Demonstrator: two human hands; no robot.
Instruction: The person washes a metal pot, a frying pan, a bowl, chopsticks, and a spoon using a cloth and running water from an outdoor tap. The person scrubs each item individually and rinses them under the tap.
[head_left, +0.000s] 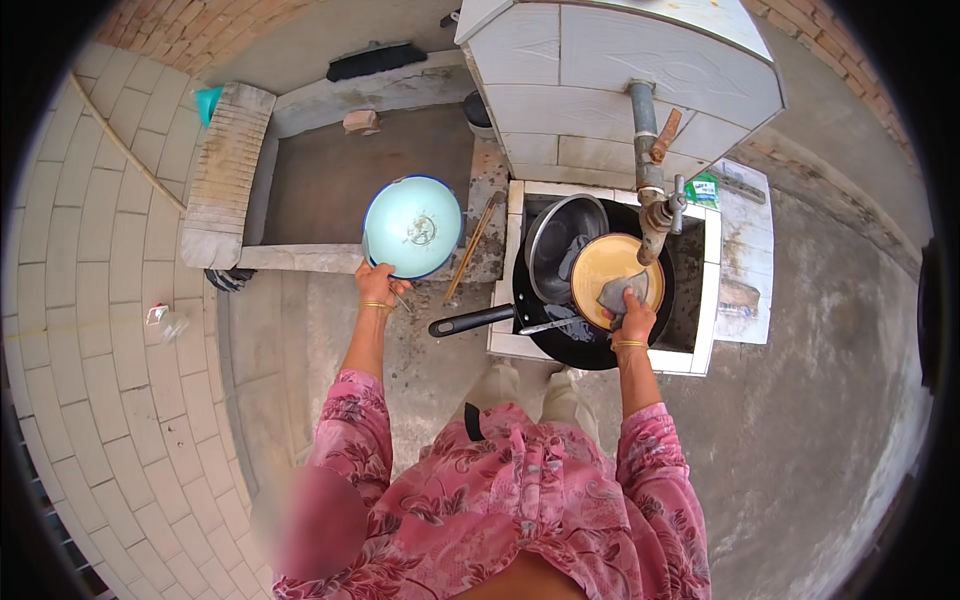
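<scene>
My left hand (381, 286) grips the near rim of a light-blue enamel bowl (412, 225) with a dark blue edge; a thin metal utensil shows by the fingers. The bowl is held over the near wall of a concrete basin. My right hand (634, 319) holds a grey cloth (624, 294) against a yellow enamel bowl (596, 271). That bowl and a steel bowl (559, 247) lie in a black wok (577, 352), whose handle points left. A metal utensil's handle (551, 326) sticks out of the wok. The wok rests on a white-tiled sink (709, 300), under a metal tap (656, 225).
Wooden chopsticks (474, 244) lie on the concrete ledge between basin and sink. The concrete basin (307, 257) holds a piece of brick (361, 121). A black brush (377, 61) rests on its back wall. A green packet (703, 190) lies at the sink's right corner.
</scene>
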